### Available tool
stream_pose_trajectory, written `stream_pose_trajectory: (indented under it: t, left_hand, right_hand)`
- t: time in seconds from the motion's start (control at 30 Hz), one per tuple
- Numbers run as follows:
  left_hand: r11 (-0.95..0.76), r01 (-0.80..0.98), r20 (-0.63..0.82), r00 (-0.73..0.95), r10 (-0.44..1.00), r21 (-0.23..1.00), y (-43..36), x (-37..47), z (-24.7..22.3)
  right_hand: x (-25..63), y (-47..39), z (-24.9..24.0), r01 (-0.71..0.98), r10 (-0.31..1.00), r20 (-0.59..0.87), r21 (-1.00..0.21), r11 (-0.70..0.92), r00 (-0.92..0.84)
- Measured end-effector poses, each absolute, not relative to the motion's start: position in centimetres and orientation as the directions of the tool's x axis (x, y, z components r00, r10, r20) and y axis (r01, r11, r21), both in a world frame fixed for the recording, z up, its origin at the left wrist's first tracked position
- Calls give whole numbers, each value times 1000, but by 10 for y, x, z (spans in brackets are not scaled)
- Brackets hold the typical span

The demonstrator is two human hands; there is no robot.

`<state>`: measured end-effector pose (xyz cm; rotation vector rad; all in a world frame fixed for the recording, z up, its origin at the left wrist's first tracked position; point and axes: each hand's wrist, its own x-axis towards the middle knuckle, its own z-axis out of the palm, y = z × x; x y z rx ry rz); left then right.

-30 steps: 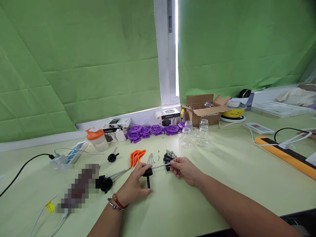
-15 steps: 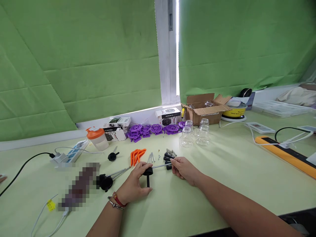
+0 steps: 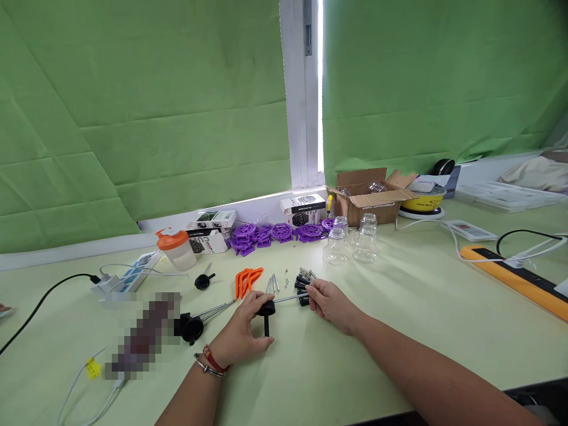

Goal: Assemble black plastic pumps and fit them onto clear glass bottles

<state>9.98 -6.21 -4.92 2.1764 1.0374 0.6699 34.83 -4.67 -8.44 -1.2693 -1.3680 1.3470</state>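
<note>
My left hand is closed around a black plastic part that has a round cap and a thin stem pointing down. From the cap's right side a thin metal rod runs out to my right hand, whose fingers pinch its far end. Just behind that hand lie black cylindrical pieces and several springs. Orange crank-shaped handles and loose metal pins rest beyond my left hand. To its left are similar black parts with rods.
Purple wheel-like parts, small boxes, clear glass jars and an open carton line the back. A shaker bottle and power strip stand left, an orange-black power strip right. Someone's fingertips show at the left edge.
Both my hands keep the same hold on the black part and rod. The view shifts very slightly, and the fingertips at the left edge have moved up a little.
</note>
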Motion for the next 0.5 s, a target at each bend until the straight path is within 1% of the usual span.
stream_pose_trajectory:
  t: [0.13,0.23,0.33,0.43,0.5]
  left_hand:
    - [-495,491,165,571,804,717,-63,101,-49]
    - [-493,489,159,575,803,720,-63,100,-49]
    - [-497,482,167,575,801,721,-62,99,-49]
    - [-502,484,184,563,806,717,-61,99,-49]
    - [-501,489,190,553,811,714,-61,98,-49]
  right_hand:
    - [350,-45,-89,307,993,10,-951,46,-120]
    - [350,-43,-94,349,995,18,-936,53,-103]
    - [349,-43,-92,292,992,-36,-956,1,-121]
    - [349,-43,-87,161,979,-119,-983,-93,-163]
    - [349,-44,-83,76,970,-149,-988,-137,-190]
